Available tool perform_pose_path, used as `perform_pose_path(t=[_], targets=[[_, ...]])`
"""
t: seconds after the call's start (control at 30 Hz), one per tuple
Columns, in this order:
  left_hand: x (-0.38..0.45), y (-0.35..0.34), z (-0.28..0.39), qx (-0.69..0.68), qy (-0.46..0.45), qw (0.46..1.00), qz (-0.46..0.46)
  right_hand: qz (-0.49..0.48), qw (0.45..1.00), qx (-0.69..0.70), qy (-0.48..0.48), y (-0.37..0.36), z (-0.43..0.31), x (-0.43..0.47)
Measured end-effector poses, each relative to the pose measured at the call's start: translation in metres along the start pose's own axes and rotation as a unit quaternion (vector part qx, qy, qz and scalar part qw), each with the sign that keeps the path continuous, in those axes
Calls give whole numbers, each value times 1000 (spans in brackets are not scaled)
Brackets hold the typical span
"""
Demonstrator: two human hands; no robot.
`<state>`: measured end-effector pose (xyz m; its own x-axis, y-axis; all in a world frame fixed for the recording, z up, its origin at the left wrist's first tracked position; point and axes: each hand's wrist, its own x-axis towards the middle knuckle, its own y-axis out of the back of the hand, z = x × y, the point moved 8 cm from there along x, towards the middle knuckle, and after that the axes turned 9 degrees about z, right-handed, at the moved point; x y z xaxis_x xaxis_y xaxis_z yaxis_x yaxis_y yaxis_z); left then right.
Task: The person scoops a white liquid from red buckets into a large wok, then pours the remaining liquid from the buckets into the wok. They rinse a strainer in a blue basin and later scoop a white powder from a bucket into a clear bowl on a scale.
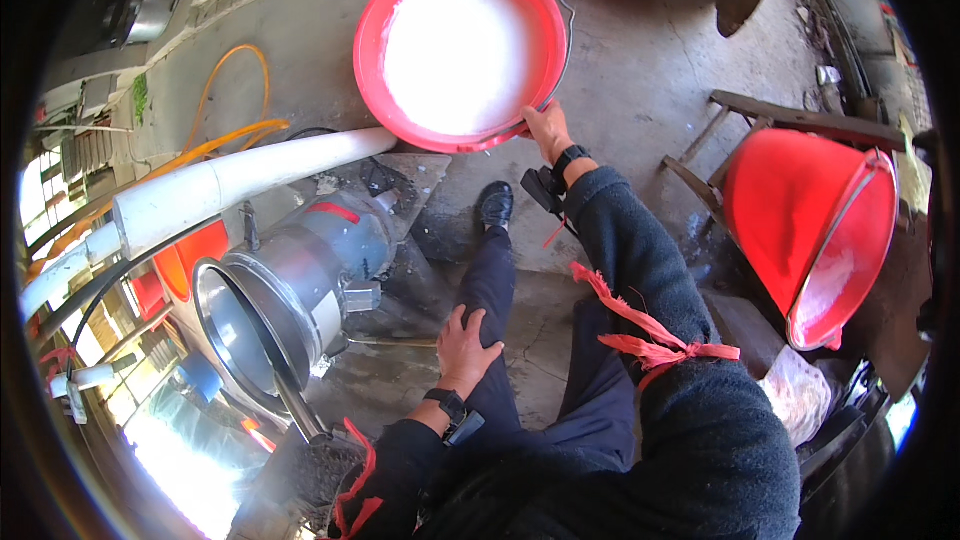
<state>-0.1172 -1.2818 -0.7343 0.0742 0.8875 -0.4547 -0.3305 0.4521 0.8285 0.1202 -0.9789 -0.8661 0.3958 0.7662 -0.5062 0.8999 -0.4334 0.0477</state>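
Note:
A red plastic bucket (367, 82) with white contents (457, 52) stands ahead of me. The contents are overexposed, so I cannot tell whether they are liquid or foam. Its wire handle (571, 30) hangs down along the right side. My right hand (549, 131) grips the bucket's near right rim, fingers partly hidden behind it. Across my left knee lies my left hand (469, 349), fingers spread, holding nothing. To its left is a metal machine (300, 240) with a round steel hopper (225, 315).
A white pipe (247, 176) slants across the left, ending close to the bucket. Behind it curves an orange hose (225, 146). At right, another red bucket (802, 217) lies tilted against a wooden stool (810, 118). My shoe (496, 204) rests on the concrete floor (630, 82).

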Motion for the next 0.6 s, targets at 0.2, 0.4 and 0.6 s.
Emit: perform_pose_path(t=[0.2,0.4,0.6], targets=[[-26,-21,6,-1,17,1000,-3,37,998,-43,-38,122,57,-67],[-30,-31,4,4,-2,1000,-6,86,990,-66,-93,242,134,-139],[-12,-33,8,46,-64,995,-60,119,988,-62,-80,321,182,-185]])
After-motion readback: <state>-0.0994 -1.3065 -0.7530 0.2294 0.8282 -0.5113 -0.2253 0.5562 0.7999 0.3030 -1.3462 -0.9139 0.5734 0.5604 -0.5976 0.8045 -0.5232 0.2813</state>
